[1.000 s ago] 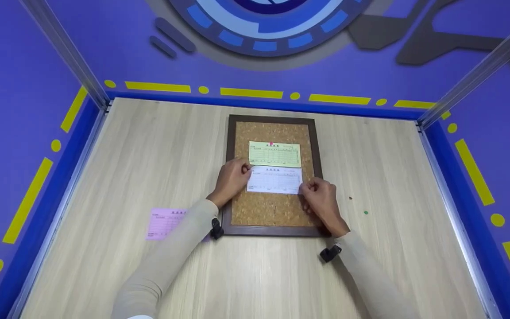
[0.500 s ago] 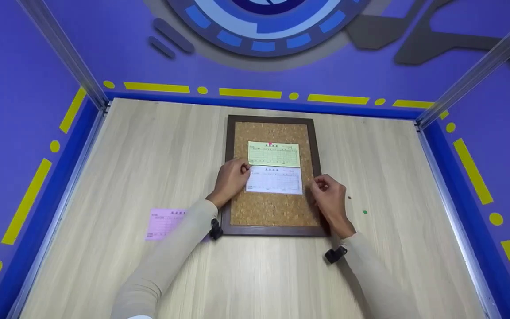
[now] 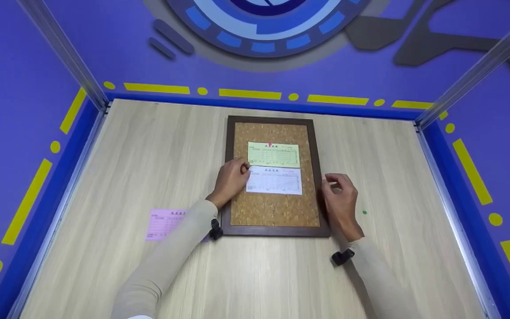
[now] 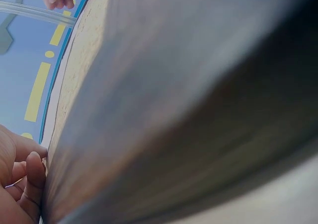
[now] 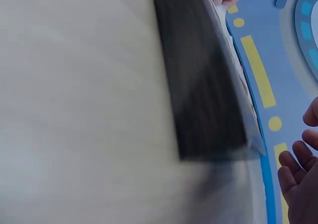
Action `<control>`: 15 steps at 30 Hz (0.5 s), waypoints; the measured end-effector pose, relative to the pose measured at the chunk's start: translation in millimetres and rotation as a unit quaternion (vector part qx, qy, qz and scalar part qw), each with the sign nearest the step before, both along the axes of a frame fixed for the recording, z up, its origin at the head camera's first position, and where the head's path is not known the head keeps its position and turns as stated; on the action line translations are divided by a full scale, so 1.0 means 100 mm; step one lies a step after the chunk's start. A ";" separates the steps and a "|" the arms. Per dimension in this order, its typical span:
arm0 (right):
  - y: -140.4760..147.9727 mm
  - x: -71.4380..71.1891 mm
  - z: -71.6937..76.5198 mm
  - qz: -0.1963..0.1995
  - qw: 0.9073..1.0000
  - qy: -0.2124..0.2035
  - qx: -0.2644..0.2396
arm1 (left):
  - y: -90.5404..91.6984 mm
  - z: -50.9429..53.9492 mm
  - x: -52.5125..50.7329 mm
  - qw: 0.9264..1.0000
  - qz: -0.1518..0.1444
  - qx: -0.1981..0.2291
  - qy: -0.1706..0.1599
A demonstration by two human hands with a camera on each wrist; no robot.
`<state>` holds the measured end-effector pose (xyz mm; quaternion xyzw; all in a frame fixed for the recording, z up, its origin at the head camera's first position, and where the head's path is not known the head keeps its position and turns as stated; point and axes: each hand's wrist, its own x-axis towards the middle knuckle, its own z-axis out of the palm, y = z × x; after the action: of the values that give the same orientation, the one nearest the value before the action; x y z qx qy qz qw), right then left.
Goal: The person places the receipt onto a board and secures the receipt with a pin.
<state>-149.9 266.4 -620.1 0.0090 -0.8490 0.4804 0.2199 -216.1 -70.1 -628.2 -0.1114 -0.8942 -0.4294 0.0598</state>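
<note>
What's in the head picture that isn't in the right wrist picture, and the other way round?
Only the head view: the purple paper slip with printed lines and the small round green thing on the pale wooden table.

Only the right wrist view: a clear look at the lower fingertips of the person's bare right hand.

Both: that hand, the bare left hand, the dark brown board frame, the table and the blue wall with yellow stripes.

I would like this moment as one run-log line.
left hand: at upper-left corner of white paper; right hand: near right edge of corkboard; green paper: pinned above white paper; pink paper: on table
</note>
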 end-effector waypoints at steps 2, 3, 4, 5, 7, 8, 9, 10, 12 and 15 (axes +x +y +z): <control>0.05 0.01 -0.02 0.001 1.000 0.008 -0.001 | 0.01 0.05 0.02 1.000 0.000 -0.004 -0.008; 0.08 0.01 -0.03 0.002 1.000 0.010 0.000 | 0.01 0.06 0.02 1.000 0.000 -0.007 -0.009; 0.10 0.02 -0.03 0.002 1.000 0.012 0.001 | 0.01 0.10 0.04 1.000 -0.001 -0.008 -0.015; 0.12 0.02 -0.04 0.003 1.000 0.013 0.001 | 0.01 0.10 0.04 1.000 0.001 -0.010 -0.015; 0.16 0.02 -0.04 0.003 1.000 0.017 0.001 | 0.01 0.11 0.05 1.000 0.003 -0.011 -0.015; 0.18 0.02 -0.04 0.002 1.000 0.018 0.002 | 0.01 0.04 0.02 1.000 0.003 -0.008 -0.008; 0.20 0.02 -0.04 0.001 1.000 0.019 0.003 | 0.00 -0.03 -0.02 1.000 0.003 -0.005 0.001; 0.21 0.02 -0.04 0.000 1.000 0.021 0.002 | 0.00 -0.03 -0.02 1.000 0.003 -0.004 0.004; 0.24 0.02 -0.05 -0.002 1.000 0.023 0.001 | -0.01 -0.04 -0.03 1.000 0.002 -0.001 0.009; 0.28 0.03 -0.06 -0.004 1.000 0.020 -0.002 | 0.00 0.03 0.01 1.000 -0.001 -0.002 0.001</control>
<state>-147.0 294.3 -625.6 0.0149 -0.8436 0.4806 0.2391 -215.5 -70.2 -625.2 -0.1129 -0.8948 -0.4278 0.0603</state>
